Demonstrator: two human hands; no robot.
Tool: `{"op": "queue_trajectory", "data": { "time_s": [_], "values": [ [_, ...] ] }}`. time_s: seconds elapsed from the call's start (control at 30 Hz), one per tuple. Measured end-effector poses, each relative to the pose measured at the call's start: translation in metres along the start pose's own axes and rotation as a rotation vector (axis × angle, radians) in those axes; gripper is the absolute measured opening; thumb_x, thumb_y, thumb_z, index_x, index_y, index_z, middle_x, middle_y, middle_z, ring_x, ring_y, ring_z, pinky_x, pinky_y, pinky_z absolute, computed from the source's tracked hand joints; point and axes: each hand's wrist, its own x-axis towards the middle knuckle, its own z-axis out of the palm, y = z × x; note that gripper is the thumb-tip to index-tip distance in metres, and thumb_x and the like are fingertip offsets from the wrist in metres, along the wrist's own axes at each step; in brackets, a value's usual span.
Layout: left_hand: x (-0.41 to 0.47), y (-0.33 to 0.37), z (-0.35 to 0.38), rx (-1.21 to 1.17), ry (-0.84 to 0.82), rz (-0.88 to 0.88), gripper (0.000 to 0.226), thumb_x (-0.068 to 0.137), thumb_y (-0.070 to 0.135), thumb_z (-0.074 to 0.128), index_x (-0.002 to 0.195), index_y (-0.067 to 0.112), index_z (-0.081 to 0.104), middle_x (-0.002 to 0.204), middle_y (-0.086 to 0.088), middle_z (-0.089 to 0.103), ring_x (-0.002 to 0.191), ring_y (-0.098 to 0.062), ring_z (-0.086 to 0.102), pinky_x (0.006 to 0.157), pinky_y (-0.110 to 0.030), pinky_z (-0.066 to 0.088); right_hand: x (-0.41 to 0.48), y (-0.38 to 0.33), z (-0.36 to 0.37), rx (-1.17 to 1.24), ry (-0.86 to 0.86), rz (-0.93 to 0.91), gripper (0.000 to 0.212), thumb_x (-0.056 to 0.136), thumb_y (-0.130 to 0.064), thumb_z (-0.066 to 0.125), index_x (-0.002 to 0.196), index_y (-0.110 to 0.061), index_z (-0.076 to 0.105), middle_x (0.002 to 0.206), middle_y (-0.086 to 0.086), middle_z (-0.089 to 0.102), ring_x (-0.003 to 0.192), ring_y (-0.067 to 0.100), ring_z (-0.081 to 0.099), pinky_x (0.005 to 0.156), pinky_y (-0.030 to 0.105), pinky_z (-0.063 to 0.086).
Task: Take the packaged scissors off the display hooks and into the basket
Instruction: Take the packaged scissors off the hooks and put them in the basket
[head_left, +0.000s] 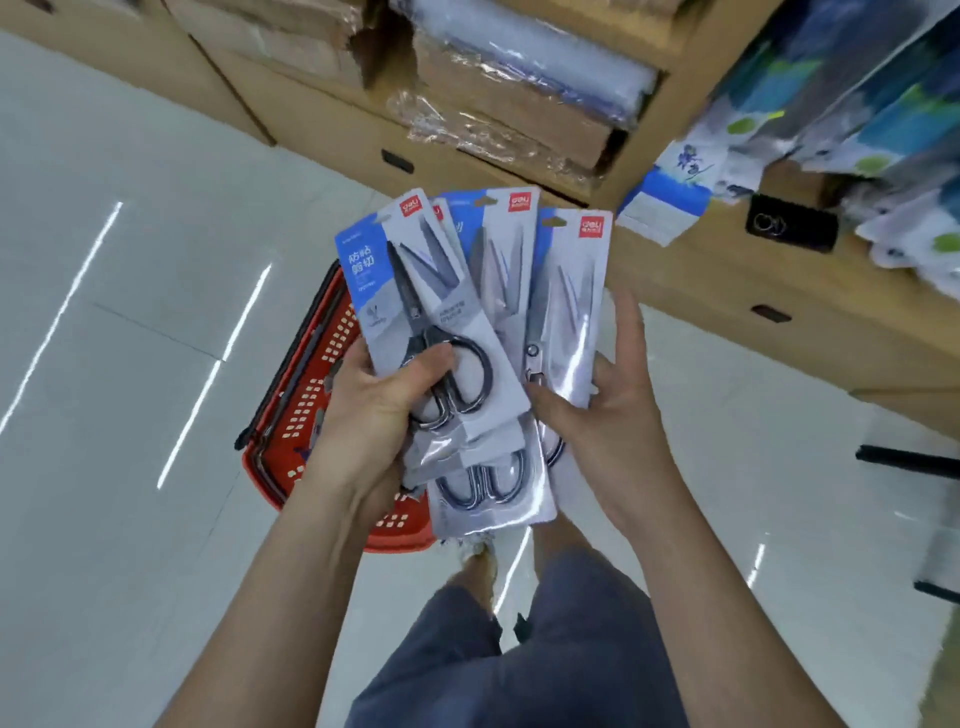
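Both hands hold a splayed fan of packs of scissors (498, 291) in the air, off the hooks and not yet in the basket (306, 395), which sits on the tiled floor (130, 364) below and a little to the left, half hidden behind the left arm. The left hand (374, 410) grips the front pack (415, 291), thumb pressed over the black handles and fingers curled behind; the right hand (608, 415) clasps the rightmost pack, thumb on its face and fingers wrapped round its far edge. The main risk, as I judge it, is the middle of the fan: those packs look pinned only by the squeeze of their neighbours, and the glossy plastic fronts probably slide easily, so loosening either grip could let one slip out at the bottom. The right side of the bundle hangs over the person's legs and bare tile rather than over the basket, so anything released there would miss it. Letting the whole bunch go from this height could also go wrong, since the long cards may catch the rim, lie across it or tip out onto the floor.
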Motion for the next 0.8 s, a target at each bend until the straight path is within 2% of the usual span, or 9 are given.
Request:
{"op": "queue_trajectory", "data": {
  "time_s": [0.13,0.2,0.27,0.33,0.43,0.5,0.6,0.7,0.8],
  "values": [
    [-0.012,0.003,0.053,0.077,-0.112,0.036,0.029,0.070,0.018,0.076,0.095,0.016,0.063,0.070,-0.007,0.058,0.070,-0.026,0.054,0.061,-0.030,0.053,-0.027,-0.008,-0.051,0.049,0.231,-0.041,0.072,0.081,0.014,0.065,0.130,-0.038,0.050,0.120,-0.006,0.066,0.103,0.011,0.067,0.090,0.034,0.056],
    [-0.019,0.003,0.087,0.140,-0.185,0.059,0.030,0.064,0.020,0.080,0.087,0.020,0.062,0.061,-0.003,0.053,0.067,-0.026,0.049,0.062,-0.030,0.050,-0.041,-0.011,-0.082,0.039,0.380,-0.051,0.057,0.079,0.016,0.064,0.112,-0.031,0.062,0.114,-0.011,0.066,0.104,0.011,0.065,0.094,0.036,0.054],
    [-0.028,-0.001,0.123,0.200,-0.252,0.069,0.034,0.058,0.025,0.081,0.084,0.021,0.060,0.059,-0.001,0.051,0.065,-0.026,0.047,0.062,-0.031,0.047,-0.056,-0.014,-0.116,0.075,0.494,-0.028,0.047,0.080,0.015,0.062,0.095,-0.029,0.070,0.114,-0.005,0.070,0.106,0.012,0.066,0.100,0.040,0.052],
    [-0.041,-0.011,0.163,0.245,-0.319,0.084,0.031,0.058,0.022,0.079,0.080,0.020,0.057,0.048,0.001,0.046,0.053,-0.020,0.045,0.056,-0.028,0.043,-0.076,-0.020,-0.156,0.144,0.603,-0.019,0.041,0.083,0.013,0.060,0.090,-0.025,0.073,0.115,0.005,0.071,0.096,0.007,0.067,0.092,0.027,0.054],
    [-0.063,-0.029,0.220,0.286,-0.418,0.093,0.029,0.053,0.028,0.079,0.070,0.021,0.057,0.044,0.005,0.047,0.049,-0.017,0.045,0.057,-0.028,0.043,-0.101,-0.029,-0.210,0.194,0.686,-0.010,0.026,0.090,0.004,0.058,0.095,-0.014,0.075,0.112,0.014,0.070,0.082,0.000,0.063,0.074,0.006,0.046],
    [-0.087,-0.046,0.261,0.356,-0.506,0.097,0.032,0.052,0.028,0.079,0.069,0.016,0.055,0.046,0.004,0.053,0.049,-0.015,0.051,0.055,-0.026,0.047,-0.122,-0.031,-0.245,0.213,0.684,-0.014,0.011,0.092,-0.013,0.066,0.094,-0.017,0.076,0.106,0.011,0.071,0.083,-0.001,0.064,0.076,0.007,0.045],
    [-0.123,-0.071,0.319,0.390,-0.638,0.071,0.032,0.064,0.014,0.076,0.094,0.014,0.064,0.072,0.002,0.070,0.070,-0.015,0.066,0.065,-0.029,0.054,-0.149,-0.033,-0.293,0.219,0.638,-0.029,0.005,0.085,-0.023,0.076,0.089,-0.025,0.073,0.090,-0.012,0.075,0.081,-0.007,0.067,0.076,0.009,0.048],
    [-0.151,-0.086,0.368,0.468,-0.712,0.012,0.028,0.074,0.007,0.073,0.101,0.015,0.068,0.088,-0.005,0.074,0.084,-0.021,0.070,0.076,-0.036,0.056,-0.167,-0.033,-0.341,0.358,0.616,-0.045,0.021,0.086,-0.019,0.075,0.105,-0.010,0.074,0.095,-0.002,0.078,0.089,0.011,0.073,0.080,0.023,0.056],
    [-0.164,-0.091,0.415,0.584,-0.812,-0.013,0.025,0.085,-0.001,0.066,0.104,0.015,0.069,0.093,-0.005,0.076,0.085,-0.020,0.072,0.074,-0.034,0.058,-0.175,-0.033,-0.381,0.380,0.685,-0.052,0.022,0.090,-0.024,0.070,0.107,-0.011,0.072,0.097,-0.001,0.077,0.090,0.014,0.073,0.078,0.026,0.057]
  ]
}}
